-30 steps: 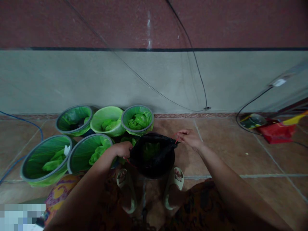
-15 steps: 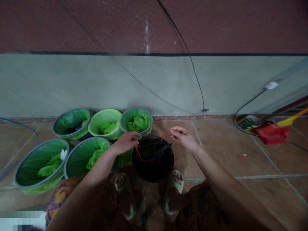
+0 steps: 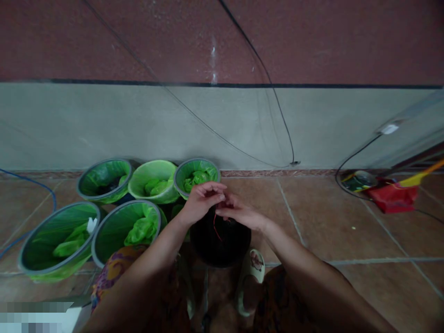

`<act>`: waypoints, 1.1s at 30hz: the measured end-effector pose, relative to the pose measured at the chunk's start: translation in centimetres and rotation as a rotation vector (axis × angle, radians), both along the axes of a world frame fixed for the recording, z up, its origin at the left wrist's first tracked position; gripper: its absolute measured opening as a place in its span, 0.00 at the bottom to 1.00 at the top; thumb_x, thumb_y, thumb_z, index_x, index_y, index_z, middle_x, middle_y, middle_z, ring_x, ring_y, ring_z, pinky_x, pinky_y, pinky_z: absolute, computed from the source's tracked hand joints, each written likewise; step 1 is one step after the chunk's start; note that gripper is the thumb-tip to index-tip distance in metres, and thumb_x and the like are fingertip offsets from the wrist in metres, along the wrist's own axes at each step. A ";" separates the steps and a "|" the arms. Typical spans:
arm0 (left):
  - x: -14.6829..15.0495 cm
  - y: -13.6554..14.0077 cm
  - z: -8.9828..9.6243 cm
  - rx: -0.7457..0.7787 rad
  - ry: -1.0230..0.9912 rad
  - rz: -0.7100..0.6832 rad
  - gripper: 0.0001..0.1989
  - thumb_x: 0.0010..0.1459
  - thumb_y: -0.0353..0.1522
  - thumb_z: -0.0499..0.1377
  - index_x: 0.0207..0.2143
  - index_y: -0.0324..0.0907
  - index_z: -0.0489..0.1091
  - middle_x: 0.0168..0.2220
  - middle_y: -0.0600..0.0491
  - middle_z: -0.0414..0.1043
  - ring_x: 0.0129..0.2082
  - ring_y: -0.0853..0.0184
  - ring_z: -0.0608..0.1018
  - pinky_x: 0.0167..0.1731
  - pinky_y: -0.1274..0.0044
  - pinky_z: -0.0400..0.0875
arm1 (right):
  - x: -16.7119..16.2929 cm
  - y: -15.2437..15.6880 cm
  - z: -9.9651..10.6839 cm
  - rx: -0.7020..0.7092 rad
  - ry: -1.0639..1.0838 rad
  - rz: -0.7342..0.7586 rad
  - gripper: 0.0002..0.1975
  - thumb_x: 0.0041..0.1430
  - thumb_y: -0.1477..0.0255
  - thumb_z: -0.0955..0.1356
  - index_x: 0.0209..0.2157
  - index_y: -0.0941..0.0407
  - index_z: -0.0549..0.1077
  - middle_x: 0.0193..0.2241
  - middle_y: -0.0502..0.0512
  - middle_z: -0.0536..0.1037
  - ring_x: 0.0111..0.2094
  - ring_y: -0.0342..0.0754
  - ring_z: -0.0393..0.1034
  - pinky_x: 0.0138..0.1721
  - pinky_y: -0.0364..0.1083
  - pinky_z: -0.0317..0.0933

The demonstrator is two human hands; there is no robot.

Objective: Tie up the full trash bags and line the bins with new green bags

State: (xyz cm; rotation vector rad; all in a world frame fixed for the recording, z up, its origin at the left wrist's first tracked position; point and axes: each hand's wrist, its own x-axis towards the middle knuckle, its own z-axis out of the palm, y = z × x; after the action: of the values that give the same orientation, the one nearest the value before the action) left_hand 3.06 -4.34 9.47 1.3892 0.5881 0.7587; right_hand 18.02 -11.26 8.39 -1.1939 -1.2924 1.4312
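Note:
My left hand point(image 3: 203, 203) and my right hand point(image 3: 241, 212) meet over the far side of a black bin point(image 3: 220, 252) on the floor between my feet. Both have their fingers closed in a pinch at the red drawstring point(image 3: 216, 228), a loop of which dangles from them into the dark bin. The fingertips overlap, so the exact grip is partly hidden. What lies inside the bin is too dark to make out.
Several bins lined with green bags stand at the left, among them a light green bin point(image 3: 133, 185) and a large grey-rimmed bin point(image 3: 60, 268). A red dustpan point(image 3: 395, 199) lies at the right near a black cable point(image 3: 347, 155). Slippers point(image 3: 255, 263) flank the black bin.
My hands have come together from opposite sides of the bin's rim, bringing the drawstring's two sides to the middle. The bins at the left have stayed put.

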 end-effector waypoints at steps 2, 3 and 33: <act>0.4 -0.2 -0.6 0.021 0.020 0.047 0.13 0.49 0.33 0.66 0.38 0.39 0.75 0.30 0.55 0.76 0.29 0.72 0.75 0.35 0.78 0.70 | -0.1 0.2 -0.3 -0.006 -0.089 -0.048 0.13 0.55 0.65 0.68 0.39 0.57 0.70 0.24 0.45 0.68 0.22 0.38 0.61 0.24 0.39 0.58; 0.6 -0.3 -1.0 0.034 0.027 0.068 0.13 0.49 0.34 0.66 0.38 0.39 0.75 0.29 0.56 0.75 0.29 0.72 0.74 0.34 0.79 0.69 | 0.0 0.4 -0.4 -0.011 -0.127 -0.079 0.11 0.56 0.64 0.67 0.35 0.58 0.70 0.22 0.44 0.67 0.21 0.37 0.60 0.23 0.38 0.57; 1.0 -1.1 -6.8 -0.032 0.400 0.075 0.15 0.60 0.38 0.50 0.27 0.39 0.70 0.22 0.55 0.69 0.23 0.70 0.70 0.27 0.78 0.63 | 3.0 0.3 -1.7 -0.110 -0.288 -0.196 0.25 0.53 0.51 0.68 0.42 0.57 0.75 0.20 0.46 0.69 0.21 0.39 0.61 0.21 0.39 0.54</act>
State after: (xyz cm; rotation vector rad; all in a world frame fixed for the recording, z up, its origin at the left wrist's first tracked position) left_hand 4.05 -5.47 2.68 1.5066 0.9632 0.5279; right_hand 21.02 -10.92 6.65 -1.6002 -1.2580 1.2330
